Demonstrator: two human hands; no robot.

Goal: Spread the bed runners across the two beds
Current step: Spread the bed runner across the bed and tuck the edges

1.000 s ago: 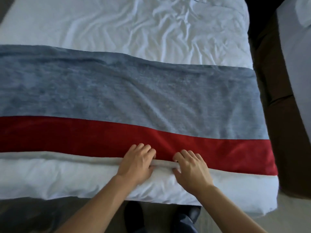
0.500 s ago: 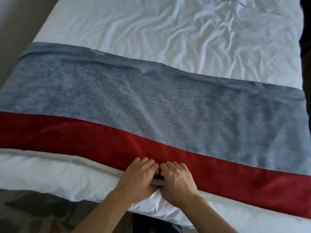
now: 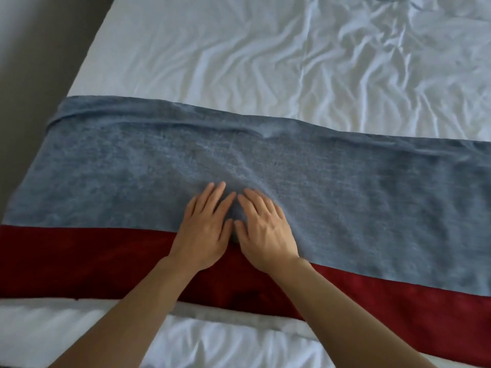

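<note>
Head cam is looking down at 1 bed (image 3: 212,49) with a wrinkly white sheet, and 1 bed runner (image 3: 119,181) laid across it from the left edge to the right, grey band on the far side, red band (image 3: 79,261) on the near side. Going left to right: some dark floor (image 3: 32,49) past the left edge, then the left hand (image 3: 203,229) flat on the runner with fingers straight and spread, pressing down around the red/grey seam, then the right hand (image 3: 265,232) just beside it doing the same, thumbs nearly touching. Neither one is gripping anything. Looks like smoothing to me, the grey part has a few soft ridges, mostly along its far edge. I'd say this bed is basically done bar the tidying. Only 1 bed and 1 runner in shot, so the 2nd bed can't be judged from here
</note>
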